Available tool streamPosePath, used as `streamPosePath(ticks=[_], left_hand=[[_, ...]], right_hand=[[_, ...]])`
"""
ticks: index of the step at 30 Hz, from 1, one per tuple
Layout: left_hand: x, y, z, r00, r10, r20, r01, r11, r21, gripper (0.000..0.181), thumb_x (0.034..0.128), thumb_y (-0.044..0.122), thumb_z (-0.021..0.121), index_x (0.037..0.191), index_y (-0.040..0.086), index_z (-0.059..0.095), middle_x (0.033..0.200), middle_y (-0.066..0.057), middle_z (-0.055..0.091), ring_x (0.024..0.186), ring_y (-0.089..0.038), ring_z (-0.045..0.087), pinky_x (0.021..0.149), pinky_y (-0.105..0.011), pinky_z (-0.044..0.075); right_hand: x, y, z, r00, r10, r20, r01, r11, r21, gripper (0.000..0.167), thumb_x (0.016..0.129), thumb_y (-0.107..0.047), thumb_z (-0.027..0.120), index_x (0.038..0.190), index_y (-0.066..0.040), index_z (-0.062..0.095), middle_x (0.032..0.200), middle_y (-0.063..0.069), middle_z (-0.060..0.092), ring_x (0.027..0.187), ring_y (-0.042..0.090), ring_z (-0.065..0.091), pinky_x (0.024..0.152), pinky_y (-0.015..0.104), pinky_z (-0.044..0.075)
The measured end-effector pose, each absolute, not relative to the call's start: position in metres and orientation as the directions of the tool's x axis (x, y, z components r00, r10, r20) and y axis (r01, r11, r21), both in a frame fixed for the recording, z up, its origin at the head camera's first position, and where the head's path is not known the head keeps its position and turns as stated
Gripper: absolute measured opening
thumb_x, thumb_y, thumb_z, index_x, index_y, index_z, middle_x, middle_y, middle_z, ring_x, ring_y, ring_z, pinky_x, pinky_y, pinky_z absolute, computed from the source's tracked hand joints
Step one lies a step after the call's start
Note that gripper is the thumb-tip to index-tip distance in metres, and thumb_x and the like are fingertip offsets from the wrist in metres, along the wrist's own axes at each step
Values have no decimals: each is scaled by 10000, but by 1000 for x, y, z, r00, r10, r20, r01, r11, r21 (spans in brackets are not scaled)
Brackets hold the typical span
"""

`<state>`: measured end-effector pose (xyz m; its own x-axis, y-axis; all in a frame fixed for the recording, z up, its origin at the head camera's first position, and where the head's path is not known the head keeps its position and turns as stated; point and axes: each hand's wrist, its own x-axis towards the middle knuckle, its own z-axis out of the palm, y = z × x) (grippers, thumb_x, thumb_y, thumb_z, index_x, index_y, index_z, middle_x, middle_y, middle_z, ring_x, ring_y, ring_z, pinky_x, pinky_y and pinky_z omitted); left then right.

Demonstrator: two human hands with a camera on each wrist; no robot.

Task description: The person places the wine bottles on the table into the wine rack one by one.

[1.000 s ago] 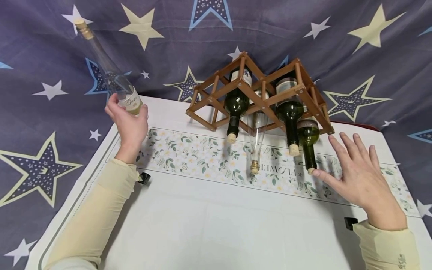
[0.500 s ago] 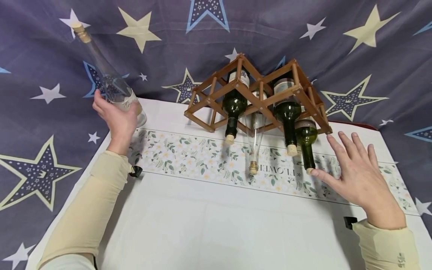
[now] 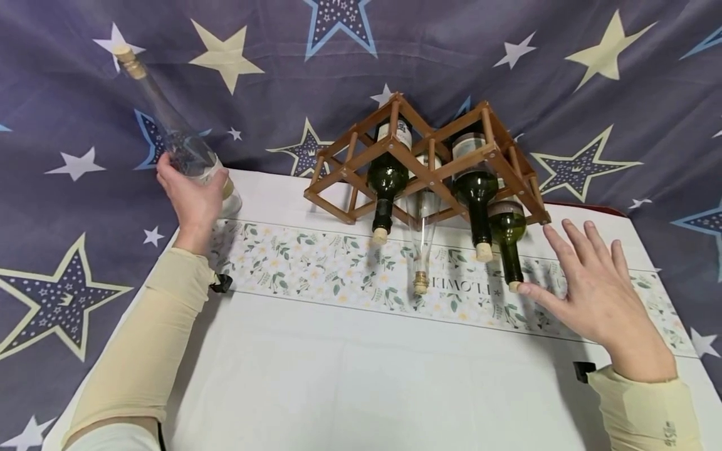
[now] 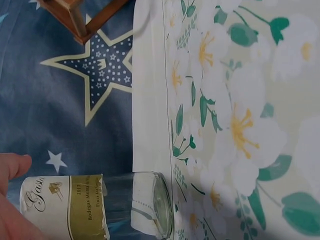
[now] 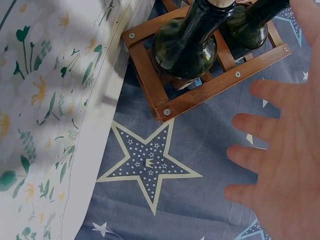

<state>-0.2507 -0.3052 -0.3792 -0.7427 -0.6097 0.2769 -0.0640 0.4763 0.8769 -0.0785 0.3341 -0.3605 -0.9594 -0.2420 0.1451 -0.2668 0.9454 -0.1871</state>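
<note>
A clear, corked glass bottle [image 3: 183, 147] is held in my left hand [image 3: 194, 200], upright over the table's back left corner. In the left wrist view its cream and olive label [image 4: 65, 205] shows. Whether its base rests on the table I cannot tell. My right hand [image 3: 598, 294] is spread beside a wooden wine rack [image 3: 430, 183], thumb tip at the cork of a green bottle [image 3: 507, 228]; contact is unclear. Neck outward in the rack lie two dark green bottles [image 3: 388, 178] and a clear bottle [image 3: 423, 219] as well.
The white table [image 3: 361, 376] bears a floral printed strip [image 3: 316, 263] under the bottle necks. Behind it hangs a dark curtain [image 3: 451, 50] with stars. Black clips [image 3: 221, 284] sit near both wrists. The rack's left cells hold no bottle.
My left hand has moved left and the clear bottle has come down toward the table's corner. The right hand stays spread by the rack. The head view has shifted slightly.
</note>
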Motion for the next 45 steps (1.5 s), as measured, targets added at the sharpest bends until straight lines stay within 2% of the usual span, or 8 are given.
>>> streamPosePath(ticks=[10, 20, 27, 34, 45], left_hand=[[-255, -315, -383, -774, -575, 264, -48, 470, 882, 920, 895, 323, 825, 1599, 105, 275, 1621, -101, 380, 1476, -130, 379, 1181, -175, 263], [-257, -318, -379, -784, -579, 222, -114, 487, 866, 870, 910, 399, 816, 1566, 122, 317, 1581, -93, 431, 1439, -148, 416, 1190, -231, 288], [-253, -312, -378, -774, -582, 250, -77, 479, 875, 823, 920, 368, 825, 1547, 122, 351, 1549, -66, 453, 1418, -153, 442, 1173, -249, 324], [-247, -305, -373, -754, -573, 323, -5, 495, 869, 776, 913, 338, 839, 1502, 109, 391, 1355, 8, 466, 1301, -182, 470, 1119, -268, 357], [-226, -286, -361, -743, -560, 366, 65, 483, 873, 775, 875, 295, 878, 1482, 123, 427, 1364, -1, 508, 1264, -106, 486, 1113, -233, 355]], right_hand=[[-80, 334, -362, -958, -243, 153, -268, 947, -175, 1109, 907, -664, 727, 1719, -150, 175, 1748, 223, 145, 1618, 422, -35, 1234, 669, -119], [-79, 335, -361, -958, -238, 163, -266, 947, -179, 1107, 904, -662, 730, 1715, -138, 191, 1745, 226, 155, 1618, 423, -24, 1235, 674, -111], [-79, 335, -360, -954, -241, 179, -273, 944, -187, 1100, 898, -653, 741, 1710, -130, 215, 1740, 233, 168, 1613, 447, 6, 1235, 663, -122], [-78, 335, -358, -952, -244, 185, -277, 943, -184, 1105, 897, -651, 742, 1712, -134, 205, 1736, 238, 174, 1616, 434, -11, 1236, 664, -118], [-78, 333, -357, -951, -245, 189, -279, 942, -187, 1103, 896, -651, 743, 1713, -141, 205, 1740, 229, 172, 1619, 424, -12, 1241, 655, -118]])
